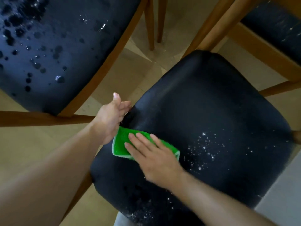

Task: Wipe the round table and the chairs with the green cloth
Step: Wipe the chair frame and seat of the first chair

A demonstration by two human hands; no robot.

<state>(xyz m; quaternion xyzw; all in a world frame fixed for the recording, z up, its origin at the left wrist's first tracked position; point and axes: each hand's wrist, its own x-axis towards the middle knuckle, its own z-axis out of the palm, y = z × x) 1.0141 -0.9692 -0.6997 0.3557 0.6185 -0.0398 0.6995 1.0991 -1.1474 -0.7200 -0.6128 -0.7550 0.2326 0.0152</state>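
At ten o'clock a chair (53,51) with a black seat and a wooden frame carries dark wet blotches and a few bright specks across its padding. Below it, at eight o'clock, the left forearm runs up from the bottom-left corner to the left hand (112,117), which sits at the seat's edge just left of centre: thumb raised, fingers loosely cupped against the rim of the middle chair (203,111), holding nothing that can be seen. Directly beneath that hand, touching its heel, lies the cloth (121,145) (green, with a pale border), folded flat on the middle chair's black seat. The right hand (153,158) lies on top of the cloth, fingers straight and spread, pressing it down rather than gripping it; its forearm leaves at five o'clock. To the right of the cloth, at three to four o'clock on the same seat, white specks are scattered, with more near six o'clock. At one o'clock a third chair (275,33) shows part of its dark seat and wooden rails. Pale floor (21,147) fills the gaps.
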